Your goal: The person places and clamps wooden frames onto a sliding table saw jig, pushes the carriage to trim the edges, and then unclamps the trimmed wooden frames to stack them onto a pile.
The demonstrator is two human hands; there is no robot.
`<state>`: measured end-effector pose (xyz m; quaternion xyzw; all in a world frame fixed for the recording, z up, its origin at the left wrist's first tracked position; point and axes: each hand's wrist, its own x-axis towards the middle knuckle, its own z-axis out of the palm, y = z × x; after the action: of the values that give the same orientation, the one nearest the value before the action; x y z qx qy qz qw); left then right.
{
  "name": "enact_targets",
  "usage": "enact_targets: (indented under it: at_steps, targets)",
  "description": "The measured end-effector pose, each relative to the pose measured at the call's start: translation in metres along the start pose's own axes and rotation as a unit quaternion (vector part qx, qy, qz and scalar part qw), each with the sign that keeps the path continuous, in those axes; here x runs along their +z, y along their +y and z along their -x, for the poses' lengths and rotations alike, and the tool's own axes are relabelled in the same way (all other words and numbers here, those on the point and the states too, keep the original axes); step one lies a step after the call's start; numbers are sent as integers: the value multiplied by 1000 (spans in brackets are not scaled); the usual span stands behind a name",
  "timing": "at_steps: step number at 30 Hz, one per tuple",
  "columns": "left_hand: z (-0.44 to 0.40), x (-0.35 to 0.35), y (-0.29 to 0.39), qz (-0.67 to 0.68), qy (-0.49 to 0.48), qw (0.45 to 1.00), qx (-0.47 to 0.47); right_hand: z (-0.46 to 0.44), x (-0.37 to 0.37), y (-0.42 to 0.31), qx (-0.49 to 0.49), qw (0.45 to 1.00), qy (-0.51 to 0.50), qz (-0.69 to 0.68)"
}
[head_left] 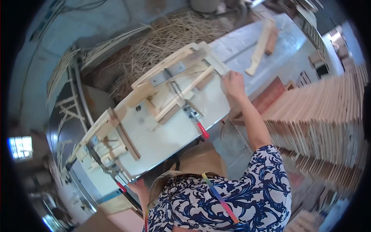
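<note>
My right hand (pixel 234 83) is closed around the near end of a pale wooden strip (pixel 216 62) at the right end of a wooden jig. The jig's board (pixel 166 145) lies across the metal machine table. My left hand (pixel 138 187) is low at the table's front edge, close to a toggle clamp with a red handle (pixel 121 187); its fingers are too small and blurred to read. A second toggle clamp's red handle (pixel 203 130) points toward me at the middle of the board. A long curved wooden piece (pixel 162 66) runs along the jig's far edge.
A shaped wooden piece (pixel 259 48) and a brown block (pixel 271 41) lie on the table's right end. Thin offcuts (pixel 166 34) are heaped behind the table. Many cut wooden slats (pixel 313 104) stand stacked at my right. A curved metal bar (pixel 79 92) rises at the left.
</note>
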<state>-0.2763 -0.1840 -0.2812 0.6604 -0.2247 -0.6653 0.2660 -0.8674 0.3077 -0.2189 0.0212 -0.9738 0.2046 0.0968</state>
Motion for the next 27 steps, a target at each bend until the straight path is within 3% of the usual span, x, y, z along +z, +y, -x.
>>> enact_targets:
  at_steps: [4, 7, 8, 9, 11, 14, 15, 17, 21, 27]
  targets:
    - [8, 79, -11, 31, 78, 988, 127, -11, 2, -26, 55, 995, -25, 75]
    - [0, 96, -23, -72, 223, 952, 198, -4, 1, -36, 32, 997, 46, 59]
    - [-1, 98, -26, -126, 272, 930, 211, -7, 8, -29, 46, 995, 22, 88]
    - [-2, 101, -29, -172, 320, 905, 219, -15, 26, -3, 8, 996, 15, 89]
    - [-4, 106, -32, -230, 400, 860, 216, -12, 12, -27, 58, 994, -25, 90]
    - [-10, 112, -32, -201, 478, 837, 176, -30, 41, 9, 30, 982, -44, 182]
    - [-9, 111, -35, -183, 465, 846, 188, -33, 44, 15, -17, 980, -61, 190]
    - [-8, 107, -36, -169, 424, 859, 232, -23, 29, -11, 42, 986, -49, 155]
    - [8, 116, -23, -83, 446, 850, 266, -13, 50, -13, 35, 988, -53, 140]
    - [8, 115, -17, -72, 463, 838, 280, -16, 82, 5, 7, 987, -128, 100]
